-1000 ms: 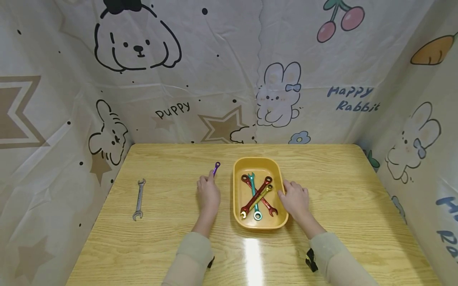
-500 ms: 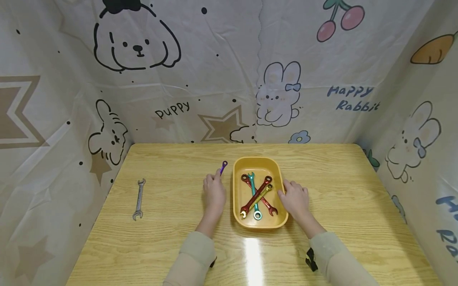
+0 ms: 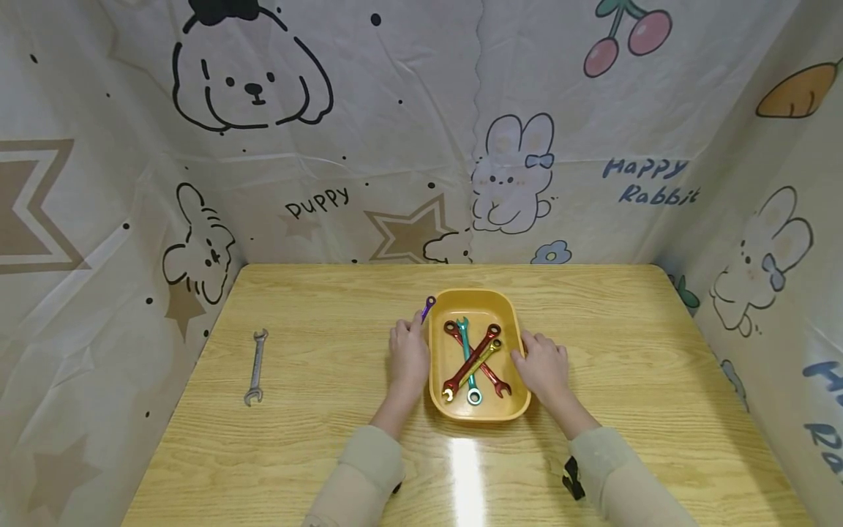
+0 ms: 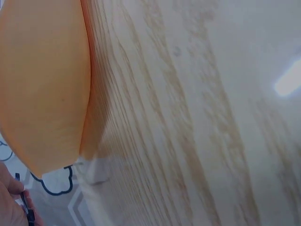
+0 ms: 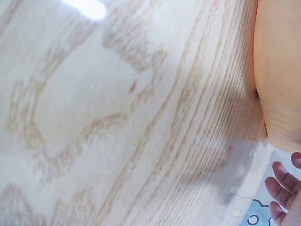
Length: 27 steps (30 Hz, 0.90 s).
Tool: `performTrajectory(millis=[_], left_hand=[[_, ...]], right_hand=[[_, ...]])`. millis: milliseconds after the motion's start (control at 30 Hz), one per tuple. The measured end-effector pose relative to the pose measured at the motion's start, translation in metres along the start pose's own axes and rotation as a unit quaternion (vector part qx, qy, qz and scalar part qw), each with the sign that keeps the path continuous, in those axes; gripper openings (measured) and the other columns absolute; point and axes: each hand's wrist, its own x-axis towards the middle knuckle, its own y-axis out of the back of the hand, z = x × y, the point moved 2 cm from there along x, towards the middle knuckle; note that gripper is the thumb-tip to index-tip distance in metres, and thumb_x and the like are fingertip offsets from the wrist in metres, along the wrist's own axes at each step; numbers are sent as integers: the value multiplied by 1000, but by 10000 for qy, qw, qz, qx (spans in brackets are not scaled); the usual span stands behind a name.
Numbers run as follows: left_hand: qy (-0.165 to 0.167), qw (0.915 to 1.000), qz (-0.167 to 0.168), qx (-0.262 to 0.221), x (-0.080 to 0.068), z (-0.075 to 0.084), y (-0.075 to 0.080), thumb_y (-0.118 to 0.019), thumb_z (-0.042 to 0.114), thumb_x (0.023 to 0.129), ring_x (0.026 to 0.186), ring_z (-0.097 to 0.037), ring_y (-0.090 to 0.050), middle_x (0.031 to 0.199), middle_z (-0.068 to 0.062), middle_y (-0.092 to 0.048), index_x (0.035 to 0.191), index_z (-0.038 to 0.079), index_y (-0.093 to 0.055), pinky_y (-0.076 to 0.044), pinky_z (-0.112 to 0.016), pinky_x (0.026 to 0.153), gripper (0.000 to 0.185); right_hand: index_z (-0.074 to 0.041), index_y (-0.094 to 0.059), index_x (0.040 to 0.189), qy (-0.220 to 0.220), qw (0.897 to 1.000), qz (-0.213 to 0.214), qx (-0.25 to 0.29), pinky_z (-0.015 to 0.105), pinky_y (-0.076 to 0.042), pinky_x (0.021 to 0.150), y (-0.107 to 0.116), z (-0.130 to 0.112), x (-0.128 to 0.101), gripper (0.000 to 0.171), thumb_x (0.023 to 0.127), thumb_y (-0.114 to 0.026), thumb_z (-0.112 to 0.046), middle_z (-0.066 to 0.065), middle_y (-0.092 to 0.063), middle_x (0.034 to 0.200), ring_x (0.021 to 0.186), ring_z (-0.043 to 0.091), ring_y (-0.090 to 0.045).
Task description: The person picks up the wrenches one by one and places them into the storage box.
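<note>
pointing up-right, purple wrench point(image 3: 429, 306), ring end away

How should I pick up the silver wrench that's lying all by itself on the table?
Probably by the thin middle of its handle, coming straight down from above. The flat silver metal wrench lies flat on the wooden table, lengthwise away from you, with bare table on both long sides. Pinching across the narrow shaft should be easier than grabbing its wider forked ends.
</note>
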Motion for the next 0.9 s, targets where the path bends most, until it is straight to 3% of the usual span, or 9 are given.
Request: performTrajectory(millis=[500, 700, 900], left_hand=[[-264, 9990, -361, 22, -6, 22, -10, -58, 1, 83, 88, -24, -50, 98, -11, -53, 129, 10, -52, -45, -33, 77, 47], [-350, 9986, -384, 124, -8, 29, -15, -57, 2, 84, 87, -23, -51, 99, -11, -54, 130, 14, -52, -47, -30, 71, 48], [-533, 9983, -217, 134, -9, 35, -21, -60, -2, 79, 85, -23, -50, 94, -11, -53, 127, 11, -55, -46, -32, 73, 50]], right_hand=[[-5, -50, 125, -9, 10000, -8, 4, 51, -31, 85, 1, -1, 0, 45, 88, -52, -31, 22, -56, 114, 105, 38, -50], [-4, -50, 126, -8, 10000, -27, -8, 52, -31, 86, 1, -1, 0, 45, 89, -51, -30, 22, -55, 116, 107, 38, -49], [-4, -51, 125, -3, 10000, -6, 9, 52, -31, 85, 1, -1, -1, 45, 89, -51, -30, 22, -56, 114, 105, 38, -50]])
